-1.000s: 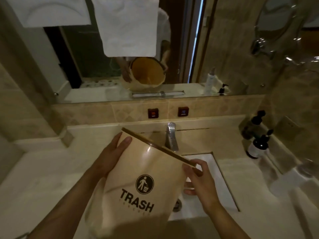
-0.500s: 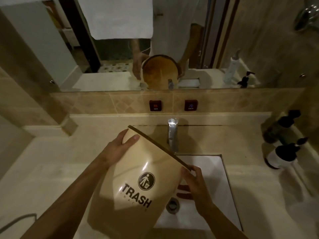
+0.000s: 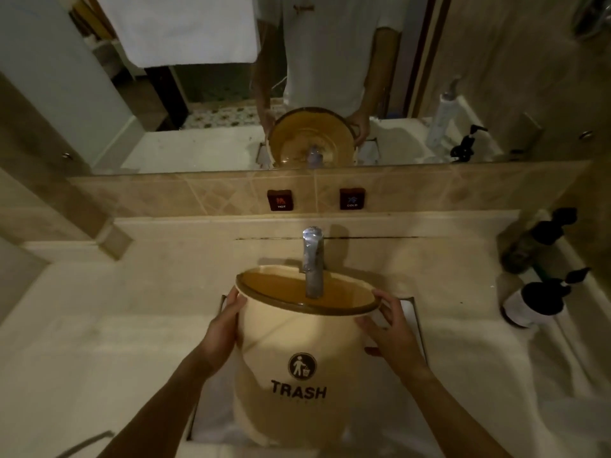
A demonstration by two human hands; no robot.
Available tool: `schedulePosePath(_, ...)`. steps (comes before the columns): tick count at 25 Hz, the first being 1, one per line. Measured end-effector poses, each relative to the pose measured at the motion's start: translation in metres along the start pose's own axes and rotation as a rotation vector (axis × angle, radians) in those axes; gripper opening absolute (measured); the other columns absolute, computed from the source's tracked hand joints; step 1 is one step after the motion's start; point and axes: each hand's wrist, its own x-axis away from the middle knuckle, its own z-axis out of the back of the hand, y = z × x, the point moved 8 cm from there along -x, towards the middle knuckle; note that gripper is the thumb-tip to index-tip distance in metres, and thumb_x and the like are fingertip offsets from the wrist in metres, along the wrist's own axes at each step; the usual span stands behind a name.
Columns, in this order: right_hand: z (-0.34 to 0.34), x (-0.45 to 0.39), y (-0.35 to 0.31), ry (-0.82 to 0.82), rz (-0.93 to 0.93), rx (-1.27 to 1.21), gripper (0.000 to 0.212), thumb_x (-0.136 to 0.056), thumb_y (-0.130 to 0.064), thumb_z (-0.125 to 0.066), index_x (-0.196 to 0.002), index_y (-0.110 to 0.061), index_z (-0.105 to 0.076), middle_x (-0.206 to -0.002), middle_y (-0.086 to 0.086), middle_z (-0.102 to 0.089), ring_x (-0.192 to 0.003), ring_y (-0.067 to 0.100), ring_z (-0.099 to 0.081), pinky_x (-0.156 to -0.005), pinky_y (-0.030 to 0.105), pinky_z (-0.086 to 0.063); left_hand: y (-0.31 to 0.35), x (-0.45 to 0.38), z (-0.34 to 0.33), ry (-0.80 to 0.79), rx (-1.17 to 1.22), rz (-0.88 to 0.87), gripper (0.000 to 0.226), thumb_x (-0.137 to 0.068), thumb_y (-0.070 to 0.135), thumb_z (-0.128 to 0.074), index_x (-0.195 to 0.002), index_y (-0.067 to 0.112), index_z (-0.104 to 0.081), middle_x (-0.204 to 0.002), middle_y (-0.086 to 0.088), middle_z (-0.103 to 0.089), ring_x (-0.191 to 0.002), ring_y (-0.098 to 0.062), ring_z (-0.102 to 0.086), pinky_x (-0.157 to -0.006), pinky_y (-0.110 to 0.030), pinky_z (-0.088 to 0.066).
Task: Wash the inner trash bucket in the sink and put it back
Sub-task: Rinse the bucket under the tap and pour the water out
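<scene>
The beige trash bucket, printed "TRASH" with a round logo, stands in the white sink, tipped slightly away from me. Its brown-rimmed mouth sits right under the chrome faucet, whose spout reaches over the opening. The inside looks brown. My left hand grips the bucket's left side just below the rim. My right hand holds the right side, fingers at the rim and thumb on the front wall. No water is seen running.
Red HOT and COLD buttons sit on the tiled ledge behind the faucet. Two dark pump bottles stand on the counter at the right. A mirror above reflects me and the bucket. Beige counter spreads on both sides.
The bucket has gone from tilted above the counter's left into the sink, its mouth now under the faucet. Both hands slid to its sides near the rim.
</scene>
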Motion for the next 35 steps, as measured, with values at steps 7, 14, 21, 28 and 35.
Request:
schedulePosePath(7,0.013,-0.006,-0.004,-0.068,0.051,0.101,0.073,-0.078,-0.024,-0.079,-0.137,-0.042,-0.039,-0.131,-0.026,-0.044,-0.104,0.009,-0.059,-0.058,0.027,-0.055,-0.042,0.007,-0.005,0.219,0.179,0.052,0.051,-0.099,0.040,-0.039,-0.112,-0.007,-0.054,-0.096,-0.037,-0.056,-0.095,-0.067,-0.043,-0.059,-0.061,-0.050)
schedulePosePath(14,0.012,-0.005,0.009,-0.061,-0.011,0.080,0.070,-0.082,-0.026,-0.075,-0.137,-0.044,-0.036,-0.125,-0.033,-0.044,-0.105,0.010,-0.059,-0.065,0.037,-0.059,-0.054,0.003,-0.011,0.190,0.071,0.282,0.075,-0.072,0.081,-0.040,-0.139,0.046,-0.042,-0.145,0.000,-0.046,-0.134,-0.026,-0.041,-0.103,-0.062,-0.038)
schedulePosePath(21,0.011,-0.006,0.007,0.000,-0.020,0.084,0.067,-0.085,-0.025,-0.071,-0.141,-0.038,-0.036,-0.123,-0.024,-0.048,-0.100,0.003,-0.061,-0.058,0.019,-0.053,-0.047,-0.006,-0.007,0.161,0.009,0.303,0.071,-0.083,0.076,-0.042,-0.146,0.049,-0.023,-0.146,0.000,-0.040,-0.131,-0.030,-0.041,-0.100,-0.065,-0.040)
schedulePosePath(28,0.010,-0.016,0.008,0.024,-0.012,0.061,0.059,-0.087,-0.016,-0.071,-0.131,-0.042,-0.042,-0.128,-0.020,-0.046,-0.107,0.009,-0.060,-0.068,0.020,-0.052,-0.030,-0.034,0.004,0.124,-0.126,0.208,0.058,-0.100,0.044,-0.045,-0.151,0.038,-0.019,-0.145,-0.001,-0.039,-0.132,-0.028,-0.041,-0.105,-0.052,-0.040)
schedulePosePath(35,0.011,-0.025,0.010,0.029,0.009,0.076,0.057,-0.082,-0.021,-0.076,-0.119,-0.053,-0.046,-0.130,-0.018,-0.050,-0.108,0.014,-0.063,-0.078,0.029,-0.053,0.051,-0.079,-0.019,0.068,-0.562,-0.217,0.072,-0.087,0.046,-0.067,-0.149,0.040,-0.030,-0.159,0.006,-0.022,-0.142,-0.017,-0.029,-0.113,-0.046,-0.035)
